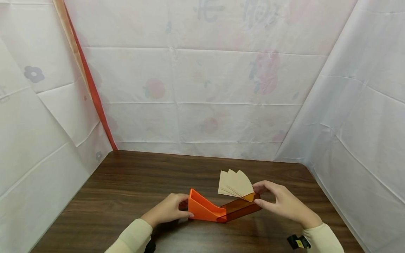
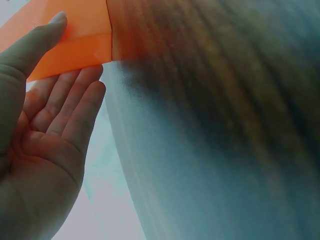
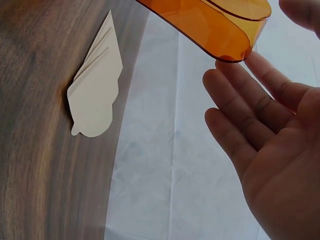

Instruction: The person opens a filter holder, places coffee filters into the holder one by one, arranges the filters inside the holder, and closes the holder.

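An orange filter-paper holder (image 1: 202, 207) stands on the table, its wedge-shaped body joined at the low end to a see-through amber lid (image 1: 242, 209). My left hand (image 1: 171, 208) pinches the body's tall end, thumb on one face and fingers (image 2: 92, 75) on the other. At the lid's far end, my right hand (image 1: 280, 202) holds it between thumb and fingertips (image 3: 222, 72); the lid tilts up toward that hand. Behind the lid lie several fanned beige coffee filter papers (image 1: 235, 182), their near edge partly hidden by it. They also show in the right wrist view.
The dark wood-grain table (image 1: 152, 172) is enclosed by white printed sheets (image 1: 202, 119) at the back and both sides. An orange strip (image 1: 91, 80) runs down the back left corner. A black strap (image 1: 298, 241) is near the right sleeve.
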The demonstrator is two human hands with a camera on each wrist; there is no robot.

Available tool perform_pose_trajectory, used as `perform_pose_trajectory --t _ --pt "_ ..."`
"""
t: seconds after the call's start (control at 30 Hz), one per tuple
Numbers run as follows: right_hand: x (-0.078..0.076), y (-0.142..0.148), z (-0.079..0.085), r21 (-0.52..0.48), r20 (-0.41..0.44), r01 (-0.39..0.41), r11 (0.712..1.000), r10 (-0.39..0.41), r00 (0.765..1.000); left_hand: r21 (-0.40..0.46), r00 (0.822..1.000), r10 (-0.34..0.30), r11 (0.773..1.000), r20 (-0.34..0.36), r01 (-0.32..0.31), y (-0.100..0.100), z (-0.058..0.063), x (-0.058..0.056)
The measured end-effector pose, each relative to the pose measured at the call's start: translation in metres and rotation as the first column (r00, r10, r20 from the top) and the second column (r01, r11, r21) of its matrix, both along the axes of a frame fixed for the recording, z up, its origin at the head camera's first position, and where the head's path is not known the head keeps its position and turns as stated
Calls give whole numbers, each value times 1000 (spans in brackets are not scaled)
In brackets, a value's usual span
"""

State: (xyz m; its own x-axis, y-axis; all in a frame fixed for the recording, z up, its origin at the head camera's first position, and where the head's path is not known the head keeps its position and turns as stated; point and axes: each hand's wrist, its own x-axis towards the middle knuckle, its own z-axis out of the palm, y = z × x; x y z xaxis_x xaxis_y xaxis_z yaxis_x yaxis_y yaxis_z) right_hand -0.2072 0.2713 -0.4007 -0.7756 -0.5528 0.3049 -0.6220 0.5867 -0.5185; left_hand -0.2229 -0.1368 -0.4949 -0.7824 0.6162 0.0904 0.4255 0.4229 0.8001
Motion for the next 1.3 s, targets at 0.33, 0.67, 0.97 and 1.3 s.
perform_pose_trajectory --t 0.33,0.67,0.97,1.3 --pt "-5 1 6 -12 35 14 1000 -14 999 -5 1000 1 1000 0 -1 0 2 0" --pt "-17 4 8 -30 -13 34 999 -34 999 -5 1000 -4 1000 2 4 -1 0 -2" --pt "-28 8 6 -15 -19 91 996 -91 996 1 1000 -5 1000 -4 5 -1 -1 0" --pt "-44 16 -9 -37 -19 96 995 -96 995 -1 1000 -5 1000 5 5 -1 0 -1"
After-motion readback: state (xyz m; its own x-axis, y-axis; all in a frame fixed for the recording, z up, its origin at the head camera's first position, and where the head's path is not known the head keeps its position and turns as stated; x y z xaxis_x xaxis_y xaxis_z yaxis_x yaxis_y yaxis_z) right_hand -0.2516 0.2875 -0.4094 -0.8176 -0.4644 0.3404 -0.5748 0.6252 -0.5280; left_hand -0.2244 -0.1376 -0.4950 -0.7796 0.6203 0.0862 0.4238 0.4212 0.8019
